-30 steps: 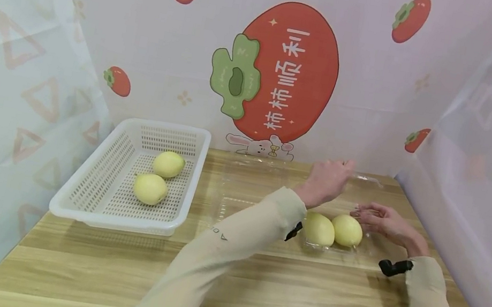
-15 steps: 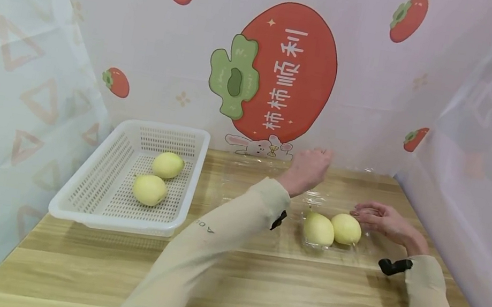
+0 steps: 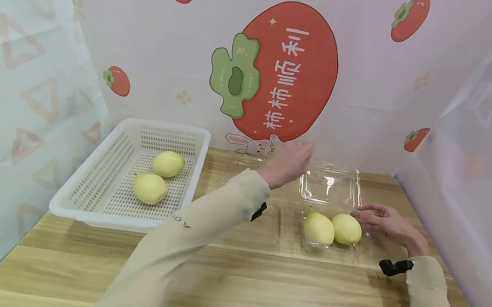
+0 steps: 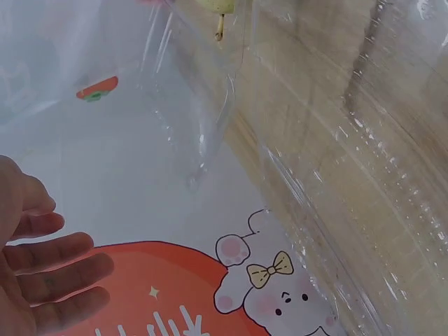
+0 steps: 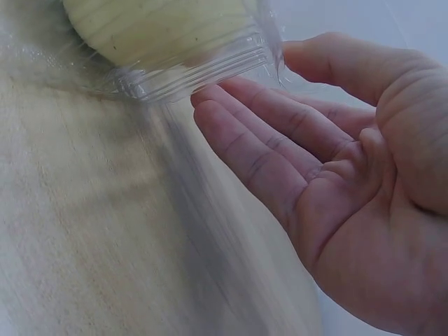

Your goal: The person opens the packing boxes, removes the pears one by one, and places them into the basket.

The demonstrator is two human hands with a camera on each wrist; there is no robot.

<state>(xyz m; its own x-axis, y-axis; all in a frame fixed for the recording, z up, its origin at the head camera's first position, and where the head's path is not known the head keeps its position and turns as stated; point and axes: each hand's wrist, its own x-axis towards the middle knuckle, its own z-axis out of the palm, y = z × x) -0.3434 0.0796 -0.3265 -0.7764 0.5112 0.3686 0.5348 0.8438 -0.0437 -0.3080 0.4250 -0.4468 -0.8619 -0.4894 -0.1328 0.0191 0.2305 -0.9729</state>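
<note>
My left hand [image 3: 287, 163] is raised above the back of the table, left of the clear lid [image 3: 330, 185]. Its fingers [image 4: 66, 280] are loosely extended in the left wrist view, with nothing between them. Two pale yellow pears, a left one [image 3: 318, 228] and a right one [image 3: 346, 229], sit in the clear plastic clamshell box [image 3: 318, 246], whose lid is folded back behind them. My right hand [image 3: 386, 221] holds the right side of this box. The right wrist view shows its thumb and fingertips [image 5: 210, 115] at the box rim [image 5: 196, 77].
A white perforated basket [image 3: 117, 220] with two more pears [image 3: 150, 189] stands at the left. Another clear plastic box [image 3: 263, 224] lies between it and the clamshell, partly behind my left sleeve. A printed cloth wall [image 3: 355, 112] rises behind the wooden table [image 3: 280, 300].
My left hand has moved left, away from the box. The clear lid now shows folded back behind the pears. My right hand stays at the box's side.
</note>
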